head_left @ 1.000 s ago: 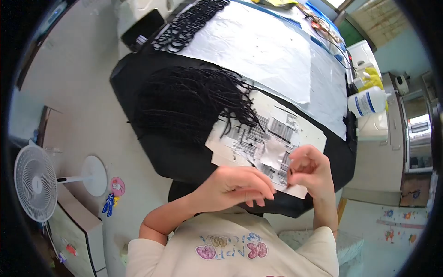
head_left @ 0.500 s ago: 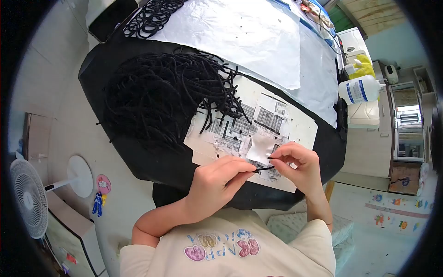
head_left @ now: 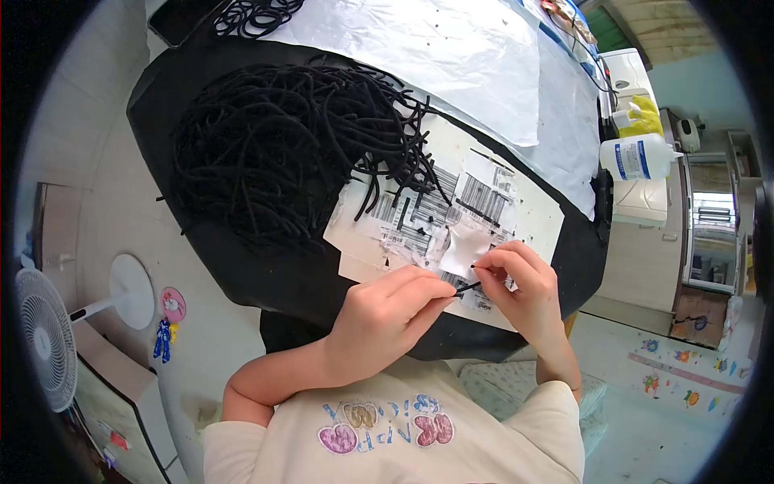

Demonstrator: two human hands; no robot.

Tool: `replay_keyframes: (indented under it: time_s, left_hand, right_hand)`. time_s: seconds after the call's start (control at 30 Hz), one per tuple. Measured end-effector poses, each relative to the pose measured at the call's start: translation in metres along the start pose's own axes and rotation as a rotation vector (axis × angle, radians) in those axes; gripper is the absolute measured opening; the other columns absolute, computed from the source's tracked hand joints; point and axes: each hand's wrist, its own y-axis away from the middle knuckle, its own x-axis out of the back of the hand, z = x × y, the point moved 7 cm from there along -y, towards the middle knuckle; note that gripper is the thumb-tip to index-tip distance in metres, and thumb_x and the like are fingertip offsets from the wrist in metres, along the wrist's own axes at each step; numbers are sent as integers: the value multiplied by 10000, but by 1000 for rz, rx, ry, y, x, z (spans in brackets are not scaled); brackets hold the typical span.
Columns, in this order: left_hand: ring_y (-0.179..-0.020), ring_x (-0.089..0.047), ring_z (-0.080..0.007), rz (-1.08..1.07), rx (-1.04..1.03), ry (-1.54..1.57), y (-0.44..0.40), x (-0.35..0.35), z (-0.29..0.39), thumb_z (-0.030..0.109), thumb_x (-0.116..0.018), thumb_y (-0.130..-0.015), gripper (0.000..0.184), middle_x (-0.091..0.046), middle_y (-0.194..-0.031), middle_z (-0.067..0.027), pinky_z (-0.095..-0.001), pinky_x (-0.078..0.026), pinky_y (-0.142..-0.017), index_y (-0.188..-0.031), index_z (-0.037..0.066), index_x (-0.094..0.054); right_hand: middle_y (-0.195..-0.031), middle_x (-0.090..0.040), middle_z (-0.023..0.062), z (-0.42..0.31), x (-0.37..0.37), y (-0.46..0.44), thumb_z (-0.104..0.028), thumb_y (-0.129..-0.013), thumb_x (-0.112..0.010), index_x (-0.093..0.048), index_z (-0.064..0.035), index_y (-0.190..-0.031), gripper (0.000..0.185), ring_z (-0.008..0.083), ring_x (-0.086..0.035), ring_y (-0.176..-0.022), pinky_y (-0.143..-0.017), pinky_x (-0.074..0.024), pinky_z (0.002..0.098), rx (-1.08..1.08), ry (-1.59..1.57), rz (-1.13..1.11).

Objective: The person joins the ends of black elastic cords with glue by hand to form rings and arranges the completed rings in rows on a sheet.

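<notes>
A short black cord (head_left: 468, 286) runs between my two hands. My left hand (head_left: 385, 316) pinches one end of it between thumb and fingertips. My right hand (head_left: 522, 289) is closed in a pinch on the other part, and a small dark tip shows at its fingertips. Both hands are just above the near edge of a cardboard sheet (head_left: 532, 219) covered with barcode labels. A small white paper piece (head_left: 465, 250) lies on the sheet beside my right fingertips. A large heap of black cords (head_left: 266, 153) lies to the left, its loose ends reaching over the cardboard.
Black sheeting (head_left: 242, 278) covers the near part of the table, and white sheeting (head_left: 451, 64) the far part. Black rings (head_left: 258, 16) and a dark device (head_left: 181, 20) sit at the far left. A white bottle (head_left: 637, 156) stands right; a fan (head_left: 48, 339) is at left.
The camera view has shifted slightly. My left fingertips have come a little closer to the right ones, and less cord shows between them. Both hands keep their pinch.
</notes>
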Motion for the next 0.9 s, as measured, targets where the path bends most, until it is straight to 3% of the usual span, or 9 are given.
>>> replay_keyframes:
  time_s: [0.33,0.47,0.57,0.77,0.9]
  left_hand:
    - [-683,-675,-176,-36,17,4,0,0,0,-63,-753,-771,196,-693,-870,-101,-262,-557,-592,-939,14,-688]
    - [-724,-690,-155,-59,85,86,0,0,-3,-75,-741,-785,180,-699,-886,-103,-249,-574,-639,-938,4,-689]
    - [-771,-708,-143,-54,185,258,-2,4,-6,-71,-731,-804,160,-707,-907,-104,-245,-588,-690,-946,-9,-695]
    - [-893,-698,-125,-72,325,489,1,7,-14,-92,-690,-853,158,-708,-985,-103,-235,-583,-791,-1001,-37,-698]
    - [-911,-696,-123,-72,390,554,2,8,-15,-97,-679,-864,131,-709,-998,-110,-227,-576,-812,-986,-49,-692]
  right_hand:
    - [-845,-629,74,-3,-1,-2,57,-785,-736,-648,-2,-890,150,184,-645,-680,-594,-549,281,7,33,-8]
    - [-854,-636,75,-3,3,-1,58,-788,-738,-662,-6,-916,162,168,-642,-704,-629,-541,268,-41,-38,-5]
    - [-913,-669,82,-2,7,3,59,-803,-730,-672,8,-940,156,151,-656,-788,-701,-536,255,-57,-237,-9]
    - [-1161,-686,197,-12,-15,9,59,-939,-604,-629,89,-1068,135,174,-663,-1043,-864,-563,291,-177,-972,-92]
    - [-1162,-677,230,-12,-20,11,56,-973,-554,-606,100,-1091,136,170,-668,-1030,-877,-586,294,-244,-1001,-169]
